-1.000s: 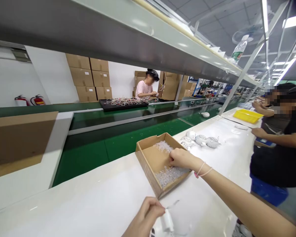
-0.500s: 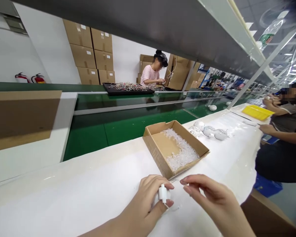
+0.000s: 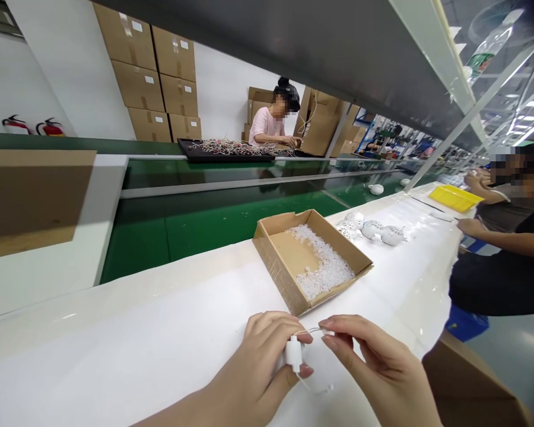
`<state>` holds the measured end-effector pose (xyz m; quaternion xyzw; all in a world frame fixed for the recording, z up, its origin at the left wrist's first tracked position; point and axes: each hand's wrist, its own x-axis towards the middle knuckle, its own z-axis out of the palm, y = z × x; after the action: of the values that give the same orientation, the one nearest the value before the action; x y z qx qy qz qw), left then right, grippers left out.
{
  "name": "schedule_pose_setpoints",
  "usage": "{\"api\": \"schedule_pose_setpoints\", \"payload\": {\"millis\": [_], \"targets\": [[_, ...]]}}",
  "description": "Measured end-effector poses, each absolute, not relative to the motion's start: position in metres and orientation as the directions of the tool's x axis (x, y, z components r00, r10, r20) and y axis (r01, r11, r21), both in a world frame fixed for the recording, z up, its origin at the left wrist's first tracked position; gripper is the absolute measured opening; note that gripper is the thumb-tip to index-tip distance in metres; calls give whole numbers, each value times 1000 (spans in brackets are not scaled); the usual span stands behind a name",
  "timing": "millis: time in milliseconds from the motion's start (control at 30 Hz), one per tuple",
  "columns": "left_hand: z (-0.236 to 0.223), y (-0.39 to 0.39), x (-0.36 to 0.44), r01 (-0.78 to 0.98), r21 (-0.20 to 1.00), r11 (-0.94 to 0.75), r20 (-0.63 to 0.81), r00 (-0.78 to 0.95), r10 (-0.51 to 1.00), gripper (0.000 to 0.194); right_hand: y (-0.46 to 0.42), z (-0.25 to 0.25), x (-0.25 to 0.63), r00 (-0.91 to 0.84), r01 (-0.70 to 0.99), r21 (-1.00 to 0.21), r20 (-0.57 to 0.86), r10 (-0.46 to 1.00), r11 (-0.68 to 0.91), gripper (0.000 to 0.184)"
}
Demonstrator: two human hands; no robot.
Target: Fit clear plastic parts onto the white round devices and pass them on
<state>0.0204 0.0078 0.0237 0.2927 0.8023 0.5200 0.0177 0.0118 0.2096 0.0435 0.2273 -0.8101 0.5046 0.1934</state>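
My left hand (image 3: 271,356) is closed round a small white plastic part (image 3: 294,354) with a cylindrical body, held just above the white table covering. Thin wires (image 3: 310,330) come out of its top, and another pale wire (image 3: 314,389) hangs from its lower end with a small tip. Thumb and forefinger of my right hand (image 3: 365,350) pinch the ends of the upper wires; whether a small clear piece is also between them I cannot tell. Just beyond both hands stands a cardboard tray (image 3: 273,270) with many small clear plastic pieces (image 3: 324,267) in it.
Several white perforated round shells (image 3: 374,230) lie right of the tray. Behind runs a green conveyor (image 3: 204,225), with a person (image 3: 267,124) across it beside a black tray (image 3: 225,155). Other people sit at the right near a yellow bin (image 3: 456,197). A shelf (image 3: 302,71) hangs overhead.
My right fingertips have moved left a little and now meet the upper wires' ends. The lower wire hangs further out. The whole view has shifted slightly.
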Motion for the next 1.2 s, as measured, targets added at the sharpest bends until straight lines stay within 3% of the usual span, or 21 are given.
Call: {"api": "schedule_pose_setpoints", "payload": {"millis": [200,367,500,633,1200], "targets": [[27,8,23,570,739,360,324,-769,552,17,216,40,13,-857,-513,-764,484,-179,391,18],[27,7,26,608,692,389,351,-754,555,17,225,65,18,-714,-694,-482,559,-422,535,20],[31,9,27,616,688,383,335,-738,586,12,236,73,18,-699,-710,-380,488,-523,593,19],[34,9,27,613,683,397,317,-739,595,12,244,75,17,-701,-712,-372,435,-565,596,22],[38,9,24,622,666,411,316,-735,600,20,246,77,20,-692,-716,-380,492,-527,586,15]]}}
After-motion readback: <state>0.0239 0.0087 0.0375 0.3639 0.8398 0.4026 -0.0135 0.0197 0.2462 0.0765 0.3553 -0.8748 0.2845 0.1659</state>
